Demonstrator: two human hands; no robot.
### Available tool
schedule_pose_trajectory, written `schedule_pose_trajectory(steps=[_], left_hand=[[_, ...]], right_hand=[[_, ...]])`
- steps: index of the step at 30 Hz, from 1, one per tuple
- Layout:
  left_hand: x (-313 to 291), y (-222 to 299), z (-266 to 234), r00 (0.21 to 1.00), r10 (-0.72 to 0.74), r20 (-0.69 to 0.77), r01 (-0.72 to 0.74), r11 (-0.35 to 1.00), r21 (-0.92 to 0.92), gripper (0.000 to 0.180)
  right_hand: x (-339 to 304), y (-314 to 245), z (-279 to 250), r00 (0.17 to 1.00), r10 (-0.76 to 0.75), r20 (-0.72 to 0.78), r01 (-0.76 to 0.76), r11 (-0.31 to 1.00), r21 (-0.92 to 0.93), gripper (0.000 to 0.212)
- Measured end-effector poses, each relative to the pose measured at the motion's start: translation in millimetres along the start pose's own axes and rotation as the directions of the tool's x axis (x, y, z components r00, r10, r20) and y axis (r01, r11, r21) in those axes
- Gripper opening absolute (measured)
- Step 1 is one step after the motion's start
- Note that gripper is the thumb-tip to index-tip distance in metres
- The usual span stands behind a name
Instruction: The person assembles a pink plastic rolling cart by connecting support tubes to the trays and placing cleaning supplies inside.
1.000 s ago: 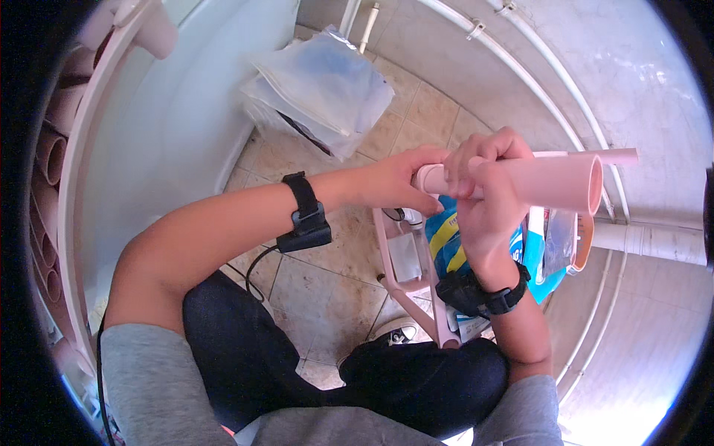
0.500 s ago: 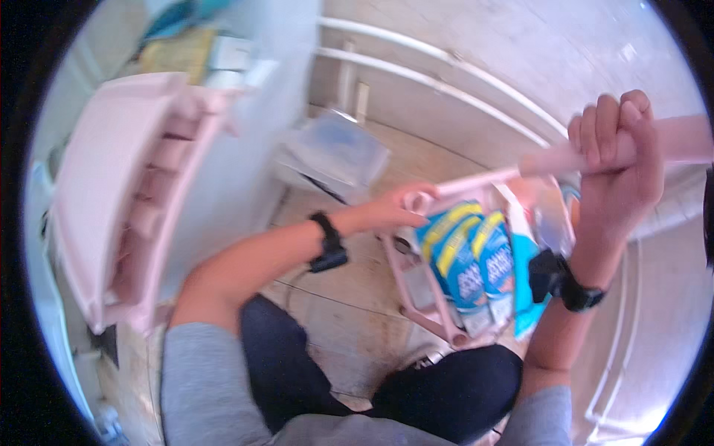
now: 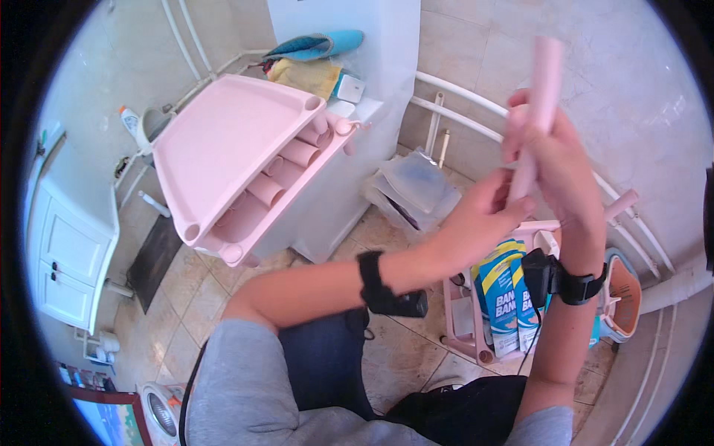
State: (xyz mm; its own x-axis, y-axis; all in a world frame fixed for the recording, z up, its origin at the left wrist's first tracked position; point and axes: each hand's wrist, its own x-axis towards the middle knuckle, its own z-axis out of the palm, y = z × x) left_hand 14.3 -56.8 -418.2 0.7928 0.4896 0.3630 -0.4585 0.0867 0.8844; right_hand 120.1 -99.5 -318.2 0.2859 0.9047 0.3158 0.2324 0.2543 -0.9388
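i see both hands raised over the tiled floor (image 3: 416, 372), joined on one pink tube (image 3: 537, 104). the right hand (image 3: 554, 167) is wrapped shut around the tube's middle, holding it nearly upright, so the top end stands clear above the knuckles and a short length runs out below the palm. the left hand (image 3: 483, 215) comes in from the left with fingers curled, its fingertips touching that lower end just beneath the right hand; whether it truly grips i cannot tell. each wrist wears a black band. below the hands, near the right wrist, blue and yellow packets (image 3: 509, 297) stand in a low pink rack (image 3: 465, 327). well off to the left of the left hand, a pink tray (image 3: 223, 141) rests on more pink tubes against a white cabinet (image 3: 357, 82).
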Motion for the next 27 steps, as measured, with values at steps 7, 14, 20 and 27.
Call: schedule_pose_trajectory(steps=[7, 14, 20, 27], left_hand=[[-81, 37, 37, 0.84, -0.209, -0.502, 0.0, 0.923, -0.385, 0.034], [-101, 28, 27, 0.772, -0.09, -0.63, -0.056, 0.976, -0.209, 0.046], [-95, 24, 1, 0.794, -0.048, -0.606, -0.091, 0.976, -0.197, 0.042], [-108, 29, -47, 0.869, -0.05, -0.492, -0.088, 0.963, -0.254, 0.047]], right_hand=[[-32, 16, 21, 0.817, 0.027, 0.576, 0.114, 0.972, -0.208, 0.051], [-39, 36, 16, 0.623, 0.038, 0.781, 0.326, 0.895, -0.304, 0.071], [-3, 62, 23, 0.616, -0.082, 0.783, 0.36, 0.914, -0.188, 0.047], [23, 61, 31, 0.334, -0.138, 0.933, 0.313, 0.949, 0.028, 0.036]])
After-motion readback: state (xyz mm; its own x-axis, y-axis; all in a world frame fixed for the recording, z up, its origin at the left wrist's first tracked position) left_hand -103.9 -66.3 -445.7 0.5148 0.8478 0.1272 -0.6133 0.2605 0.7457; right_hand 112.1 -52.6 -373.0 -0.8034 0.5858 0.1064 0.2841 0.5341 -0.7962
